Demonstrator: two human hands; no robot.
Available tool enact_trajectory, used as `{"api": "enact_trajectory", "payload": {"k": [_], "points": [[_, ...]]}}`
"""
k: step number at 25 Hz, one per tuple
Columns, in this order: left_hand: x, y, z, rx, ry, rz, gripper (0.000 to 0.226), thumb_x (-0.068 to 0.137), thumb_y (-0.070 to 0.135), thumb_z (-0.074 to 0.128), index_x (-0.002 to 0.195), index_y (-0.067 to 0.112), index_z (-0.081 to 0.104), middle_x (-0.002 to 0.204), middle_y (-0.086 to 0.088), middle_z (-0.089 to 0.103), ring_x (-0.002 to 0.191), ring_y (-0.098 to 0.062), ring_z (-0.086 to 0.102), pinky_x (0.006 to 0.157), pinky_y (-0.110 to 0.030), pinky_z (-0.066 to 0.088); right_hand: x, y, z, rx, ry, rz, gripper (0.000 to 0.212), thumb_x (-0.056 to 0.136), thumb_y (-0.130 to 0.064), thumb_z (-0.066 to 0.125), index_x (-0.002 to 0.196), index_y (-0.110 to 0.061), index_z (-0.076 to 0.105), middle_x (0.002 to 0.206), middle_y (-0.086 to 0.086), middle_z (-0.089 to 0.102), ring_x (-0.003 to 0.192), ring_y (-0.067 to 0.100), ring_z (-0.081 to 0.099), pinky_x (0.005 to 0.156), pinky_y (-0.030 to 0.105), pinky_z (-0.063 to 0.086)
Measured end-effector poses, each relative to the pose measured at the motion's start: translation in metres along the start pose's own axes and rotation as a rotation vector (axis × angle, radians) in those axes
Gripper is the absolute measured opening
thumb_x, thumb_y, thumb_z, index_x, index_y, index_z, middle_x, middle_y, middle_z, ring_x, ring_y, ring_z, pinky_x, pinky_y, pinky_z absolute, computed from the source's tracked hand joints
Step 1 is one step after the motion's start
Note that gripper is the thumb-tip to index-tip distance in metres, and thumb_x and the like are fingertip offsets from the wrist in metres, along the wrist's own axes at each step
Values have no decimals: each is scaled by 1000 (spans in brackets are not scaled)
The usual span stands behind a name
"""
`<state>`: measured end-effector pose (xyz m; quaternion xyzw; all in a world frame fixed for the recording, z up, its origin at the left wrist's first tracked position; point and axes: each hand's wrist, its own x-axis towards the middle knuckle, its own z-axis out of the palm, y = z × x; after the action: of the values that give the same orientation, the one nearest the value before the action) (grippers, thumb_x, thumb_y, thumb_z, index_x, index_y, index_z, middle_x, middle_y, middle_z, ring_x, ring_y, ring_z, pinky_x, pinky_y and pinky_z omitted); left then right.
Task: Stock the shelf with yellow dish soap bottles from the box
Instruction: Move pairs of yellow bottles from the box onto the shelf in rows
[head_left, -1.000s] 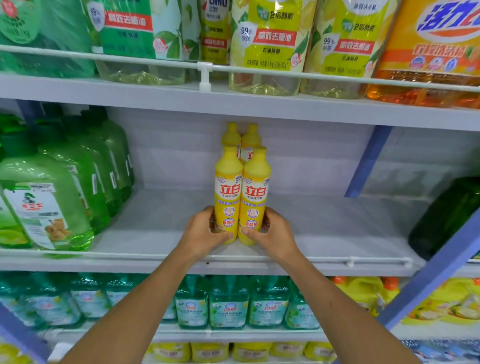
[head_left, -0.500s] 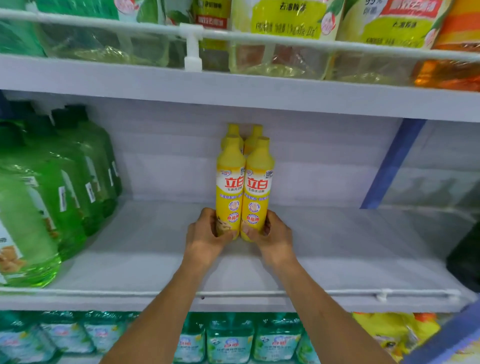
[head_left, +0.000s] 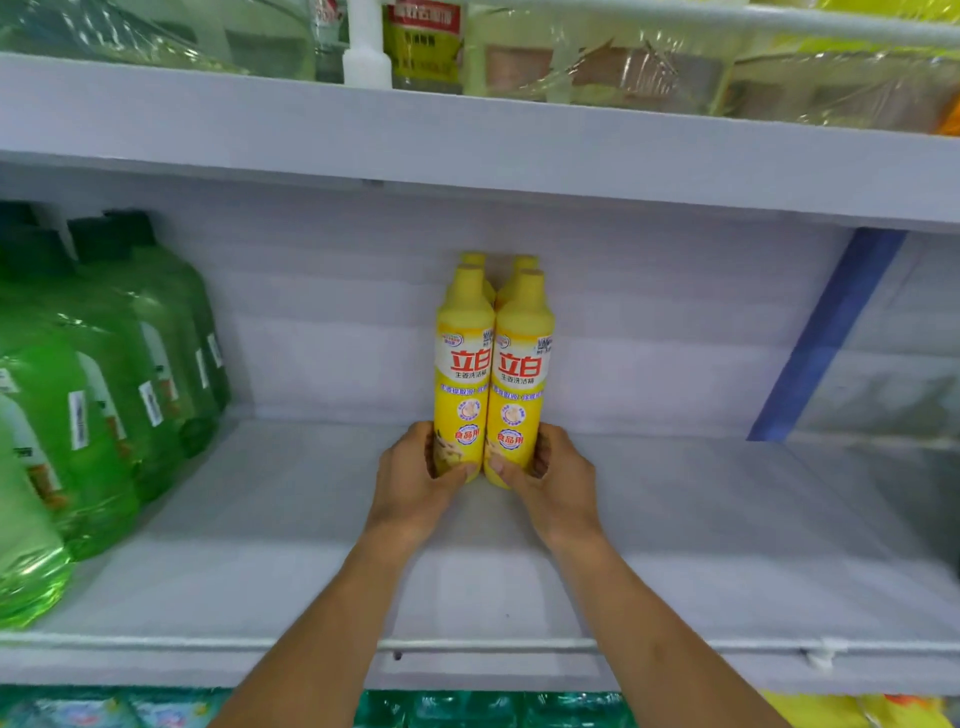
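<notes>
**Front pair shifted deeper on mid shelf**

Moved since 1 s ago: the two yellow dish soap bottles (head_left: 493, 379) in hand, then near the front rail (head_left: 488, 645), now sit about mid-depth on the shelf (head_left: 675, 545). The camera has also come closer.

Head view, findings:
- Both bottles upright, side by side, flanks touching, labels facing the camera.
- Appearance: tall slim yellow body, narrow neck, yellow cap. White label band w/ red characters, blue strip below, round badges lower down.
- Left hand (head_left: 415, 478) grips the base of the left bottle, thumb across the front, fingers curled round the far side.
- Right hand (head_left: 553, 480) grips the base of the right bottle in the same way.
- Bases at shelf level; contact w/ the board is hidden by the hands, cannot tell.
- Two rear bottles (head_left: 474, 258) stand directly behind, only caps and shoulders showing. Gap to the front pair cannot be judged.
- Green bottles (head_left: 104, 389) in rows at the left end, well apart from the yellow group.
- Blue upright (head_left: 826, 338) at right rear.
- Upper shelf (head_left: 467, 135) carries wrapped stock, blurred.
</notes>
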<state>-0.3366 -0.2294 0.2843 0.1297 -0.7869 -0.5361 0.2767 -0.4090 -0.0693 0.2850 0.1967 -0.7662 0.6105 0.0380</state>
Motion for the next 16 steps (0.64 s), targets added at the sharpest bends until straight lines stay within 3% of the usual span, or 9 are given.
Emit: {"api": "enact_trajectory", "payload": {"k": [2, 9, 16], "points": [[5, -1, 0, -18, 0, 21, 40, 72, 19, 89, 103, 31, 66, 100, 10, 76, 89, -7, 73, 84, -36, 61, 5, -1, 0, -21, 3, -25, 41, 75, -26, 89, 106, -34, 63, 101, -16, 73, 89, -5, 69, 76, 10, 53], [11, -4, 2, -25, -3, 33, 38, 72, 21, 87, 106, 23, 70, 99, 9, 76, 89, -8, 73, 84, -38, 62, 11, 2, 0, -63, -3, -56, 42, 76, -28, 88, 111, -31, 64, 101, -18, 71, 91, -9, 68, 76, 7, 51], [11, -3, 3, -9, 0, 36, 39, 74, 18, 88, 103, 32, 66, 101, 11, 75, 90, -6, 73, 85, -33, 61, 12, 4, 2, -82, 5, -51, 46, 77, -33, 87, 117, -23, 67, 110, -9, 74, 96, 3, 70, 86, 22, 57]]}}
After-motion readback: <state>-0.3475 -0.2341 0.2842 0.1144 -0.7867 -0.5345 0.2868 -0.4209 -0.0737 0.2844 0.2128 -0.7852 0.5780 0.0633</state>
